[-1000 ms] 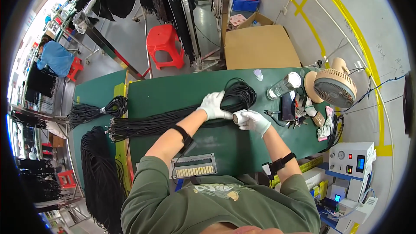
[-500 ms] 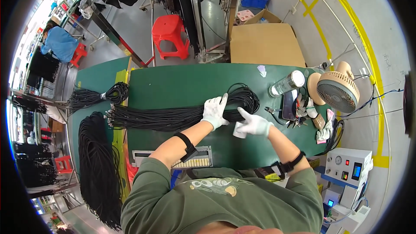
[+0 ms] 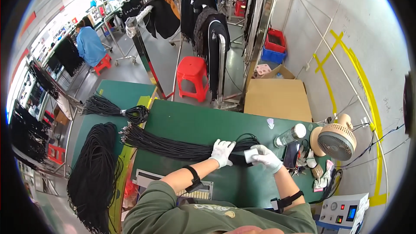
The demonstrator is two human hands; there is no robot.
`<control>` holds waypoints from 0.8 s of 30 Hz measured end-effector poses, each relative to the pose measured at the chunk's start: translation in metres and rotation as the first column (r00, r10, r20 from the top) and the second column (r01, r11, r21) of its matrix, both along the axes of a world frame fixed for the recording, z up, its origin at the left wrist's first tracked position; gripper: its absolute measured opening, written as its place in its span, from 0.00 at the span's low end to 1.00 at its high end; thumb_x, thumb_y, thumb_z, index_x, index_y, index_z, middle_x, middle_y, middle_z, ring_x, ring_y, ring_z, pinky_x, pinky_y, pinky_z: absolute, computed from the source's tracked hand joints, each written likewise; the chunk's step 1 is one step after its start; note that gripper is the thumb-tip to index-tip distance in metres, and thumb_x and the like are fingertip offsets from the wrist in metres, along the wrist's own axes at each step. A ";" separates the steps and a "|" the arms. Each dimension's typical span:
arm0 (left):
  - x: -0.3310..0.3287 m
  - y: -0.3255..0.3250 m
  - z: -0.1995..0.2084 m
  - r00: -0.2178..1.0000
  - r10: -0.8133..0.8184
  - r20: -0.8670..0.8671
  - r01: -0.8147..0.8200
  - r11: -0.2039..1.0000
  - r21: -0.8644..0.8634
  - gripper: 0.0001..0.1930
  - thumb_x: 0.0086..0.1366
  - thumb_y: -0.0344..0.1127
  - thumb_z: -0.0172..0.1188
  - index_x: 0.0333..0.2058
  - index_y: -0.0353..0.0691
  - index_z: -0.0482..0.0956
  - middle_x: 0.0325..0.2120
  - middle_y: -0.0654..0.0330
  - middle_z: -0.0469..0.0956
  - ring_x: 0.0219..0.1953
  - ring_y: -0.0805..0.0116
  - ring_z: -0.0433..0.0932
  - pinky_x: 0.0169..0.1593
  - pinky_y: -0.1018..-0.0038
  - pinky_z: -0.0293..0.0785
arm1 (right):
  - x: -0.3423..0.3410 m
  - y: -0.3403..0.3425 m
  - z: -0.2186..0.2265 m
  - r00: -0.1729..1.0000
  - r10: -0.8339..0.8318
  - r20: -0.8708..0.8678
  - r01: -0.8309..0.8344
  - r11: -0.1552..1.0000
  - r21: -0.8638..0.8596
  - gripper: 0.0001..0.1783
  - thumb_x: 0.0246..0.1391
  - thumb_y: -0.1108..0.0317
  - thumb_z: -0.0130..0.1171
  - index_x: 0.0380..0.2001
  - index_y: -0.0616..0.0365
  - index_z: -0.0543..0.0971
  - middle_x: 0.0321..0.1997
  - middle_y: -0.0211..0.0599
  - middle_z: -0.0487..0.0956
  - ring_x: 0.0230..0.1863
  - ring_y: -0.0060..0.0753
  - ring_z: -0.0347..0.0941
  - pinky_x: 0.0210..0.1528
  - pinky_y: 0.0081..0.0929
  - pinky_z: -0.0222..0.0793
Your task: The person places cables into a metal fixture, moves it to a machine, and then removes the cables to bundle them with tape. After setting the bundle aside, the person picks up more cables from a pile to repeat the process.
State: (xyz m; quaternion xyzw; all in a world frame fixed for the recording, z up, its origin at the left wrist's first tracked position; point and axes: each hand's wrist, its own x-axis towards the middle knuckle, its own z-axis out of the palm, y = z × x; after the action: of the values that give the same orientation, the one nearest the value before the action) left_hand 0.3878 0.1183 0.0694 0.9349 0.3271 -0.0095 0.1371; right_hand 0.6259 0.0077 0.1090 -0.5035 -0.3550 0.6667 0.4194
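A long bundle of black cords (image 3: 173,147) lies across the green table (image 3: 190,121), its looped end near the middle right. My left hand (image 3: 222,151), in a white glove, presses down on the bundle with fingers spread. My right hand (image 3: 265,157), also gloved, holds a small white roll (image 3: 249,155) against the looped end of the cords. Both wrists carry black straps.
A clear bottle (image 3: 289,135), a small fan (image 3: 336,139), a dark phone (image 3: 291,154) and small clutter sit at the table's right. More black cord bundles (image 3: 113,109) and a large pile (image 3: 93,169) lie left. A cardboard box (image 3: 277,99) and red stool (image 3: 191,77) stand behind the table.
The view has tilted up and closer. My hands stay on the cord bundle, the right one still at the looped end with the white roll.
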 end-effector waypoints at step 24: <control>-0.089 -0.072 0.108 0.472 0.667 0.576 0.219 0.544 -0.810 0.07 0.66 0.29 0.60 0.40 0.34 0.81 0.37 0.61 0.82 0.43 0.73 0.79 0.52 0.73 0.74 | -0.092 -0.033 0.027 0.819 -0.162 -0.550 0.218 0.975 0.036 0.32 0.62 0.45 0.54 0.59 0.59 0.71 0.52 0.40 0.78 0.45 0.35 0.76 0.43 0.32 0.72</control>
State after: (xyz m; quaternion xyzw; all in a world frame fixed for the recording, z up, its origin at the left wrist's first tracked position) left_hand 0.2984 0.0458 0.1771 0.5742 0.3108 0.3244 0.6845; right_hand 0.5335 -0.0255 0.1360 -0.3056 -0.2016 0.7187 0.5912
